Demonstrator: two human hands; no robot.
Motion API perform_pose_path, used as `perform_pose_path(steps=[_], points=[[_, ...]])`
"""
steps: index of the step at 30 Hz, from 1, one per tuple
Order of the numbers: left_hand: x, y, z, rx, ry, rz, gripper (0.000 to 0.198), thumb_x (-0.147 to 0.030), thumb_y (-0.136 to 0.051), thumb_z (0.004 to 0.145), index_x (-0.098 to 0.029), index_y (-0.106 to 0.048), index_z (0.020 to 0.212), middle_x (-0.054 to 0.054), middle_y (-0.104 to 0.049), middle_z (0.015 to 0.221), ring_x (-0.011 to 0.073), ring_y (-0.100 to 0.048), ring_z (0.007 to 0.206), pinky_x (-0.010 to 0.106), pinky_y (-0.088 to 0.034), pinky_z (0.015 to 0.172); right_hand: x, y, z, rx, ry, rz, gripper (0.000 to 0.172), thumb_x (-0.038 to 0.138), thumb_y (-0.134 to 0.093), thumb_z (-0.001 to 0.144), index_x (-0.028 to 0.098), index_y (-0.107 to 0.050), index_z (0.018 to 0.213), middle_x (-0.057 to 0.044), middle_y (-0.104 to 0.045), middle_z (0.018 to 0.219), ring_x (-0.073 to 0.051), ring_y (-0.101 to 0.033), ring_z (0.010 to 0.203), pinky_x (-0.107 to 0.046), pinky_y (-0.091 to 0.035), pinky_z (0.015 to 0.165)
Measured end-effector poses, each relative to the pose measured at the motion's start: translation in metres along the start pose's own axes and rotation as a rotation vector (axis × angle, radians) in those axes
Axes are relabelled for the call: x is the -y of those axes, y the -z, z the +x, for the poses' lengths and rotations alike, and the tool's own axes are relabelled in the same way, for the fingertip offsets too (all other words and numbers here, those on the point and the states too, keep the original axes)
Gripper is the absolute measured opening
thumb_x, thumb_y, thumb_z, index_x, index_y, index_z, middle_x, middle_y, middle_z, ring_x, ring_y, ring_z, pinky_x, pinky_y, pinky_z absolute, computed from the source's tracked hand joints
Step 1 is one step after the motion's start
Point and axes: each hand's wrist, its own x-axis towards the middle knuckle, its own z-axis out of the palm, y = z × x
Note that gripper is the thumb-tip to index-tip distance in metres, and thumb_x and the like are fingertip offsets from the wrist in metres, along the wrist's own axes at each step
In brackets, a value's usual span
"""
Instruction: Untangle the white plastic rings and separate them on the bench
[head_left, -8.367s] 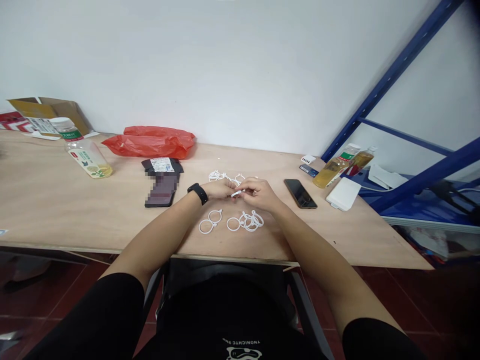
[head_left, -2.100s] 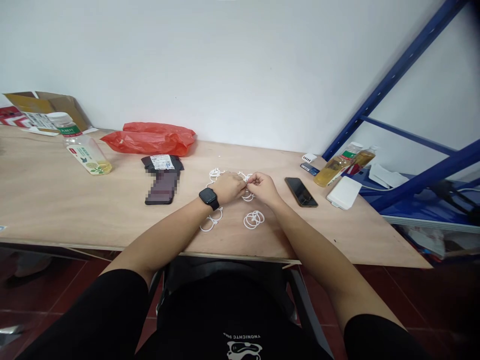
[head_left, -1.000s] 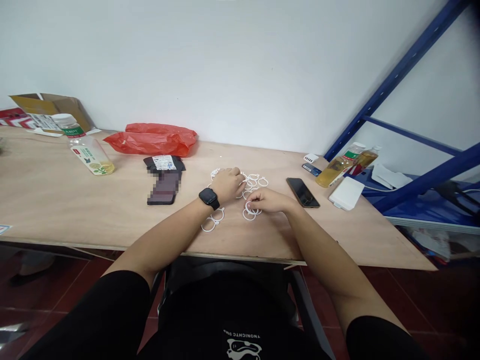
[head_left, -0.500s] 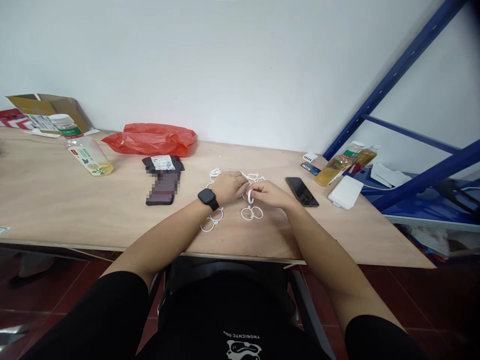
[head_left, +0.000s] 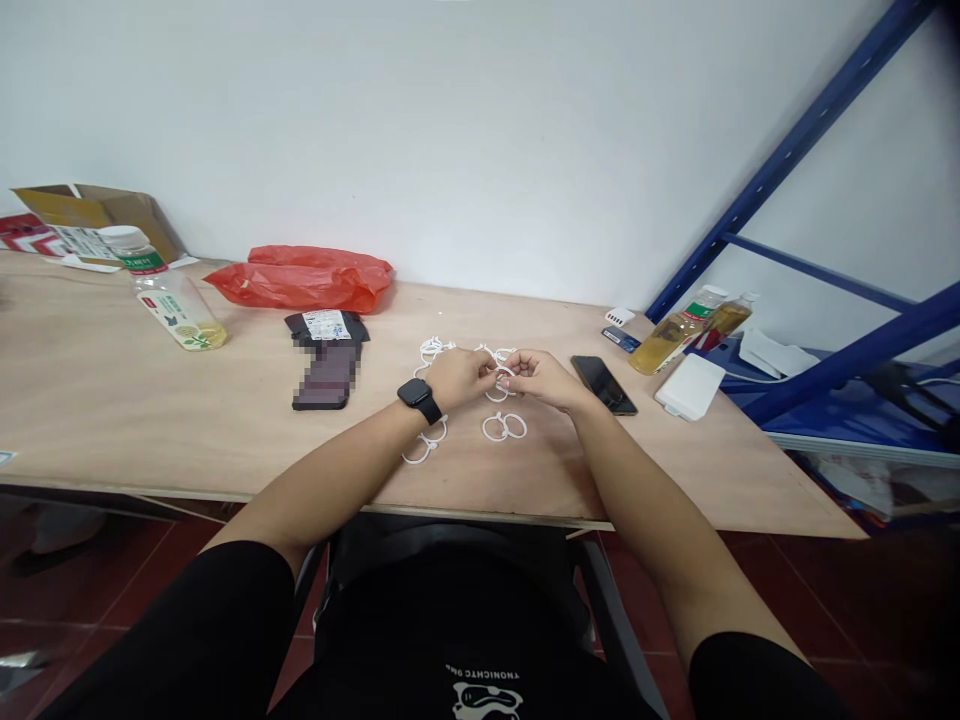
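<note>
My left hand, with a black watch on its wrist, and my right hand meet above the middle of the table. Between their pinched fingertips is a thin white plastic ring; the fingers cover part of it. Just below my right hand lies a pair of white rings, overlapping or joined. More white rings lie by my left wrist, partly under it. Beyond my left hand sits a small cluster of white rings, and others show behind the fingertips.
On the wooden table lie a red plastic bag, a black package, a leaning bottle and a phone. To the right are a white box, another bottle and a blue metal frame.
My right hand has turned slightly and its fingers have lifted. The white ring has moved from hanging below the right fingertips to between both hands' fingertips.
</note>
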Motion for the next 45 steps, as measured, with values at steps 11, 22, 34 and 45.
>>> perform_pose_path(steps=[11, 22, 34, 45], points=[[-0.002, 0.008, -0.001, -0.030, -0.067, 0.247, 0.033, -0.039, -0.046, 0.095, -0.018, -0.068, 0.110, 0.010, -0.072, 0.101, 0.0230, -0.067, 0.089, 0.031, -0.045, 0.074, 0.004, -0.008, 0.002, -0.056, 0.075, 0.045, 0.033, 0.044, -0.075, 0.072, 0.017, -0.071, 0.090, -0.003, -0.070, 0.080, -0.012, -0.061, 0.066, -0.025, -0.049, 0.065], [-0.004, 0.010, 0.001, 0.090, -0.094, 0.349, 0.032, -0.031, -0.041, 0.098, -0.014, -0.068, 0.103, 0.014, -0.071, 0.094, 0.0226, -0.067, 0.084, 0.030, -0.043, 0.069, 0.005, -0.013, 0.003, -0.108, 0.029, -0.052, 0.021, 0.035, -0.059, 0.079, 0.017, -0.069, 0.084, -0.004, -0.070, 0.081, -0.014, -0.063, 0.066, -0.024, -0.050, 0.063], [-0.015, 0.006, 0.002, 0.027, -0.055, 0.307, 0.040, -0.036, -0.037, 0.099, -0.015, -0.071, 0.095, 0.013, -0.072, 0.095, 0.0242, -0.068, 0.083, 0.031, -0.043, 0.067, -0.013, -0.018, 0.022, -0.344, 0.037, -0.110, 0.021, 0.026, -0.049, 0.073, 0.017, -0.067, 0.075, -0.001, -0.064, 0.063, -0.014, -0.058, 0.050, -0.024, -0.046, 0.049], [0.001, 0.012, 0.002, 0.131, 0.030, 0.102, 0.045, -0.053, -0.046, 0.092, -0.019, -0.073, 0.083, 0.007, -0.073, 0.081, 0.0182, -0.064, 0.073, 0.027, -0.039, 0.063, -0.024, 0.000, 0.024, -0.411, 0.119, -0.626, 0.032, 0.028, -0.059, 0.078, 0.020, -0.072, 0.106, -0.006, -0.071, 0.095, -0.020, -0.064, 0.086, -0.035, -0.049, 0.086]])
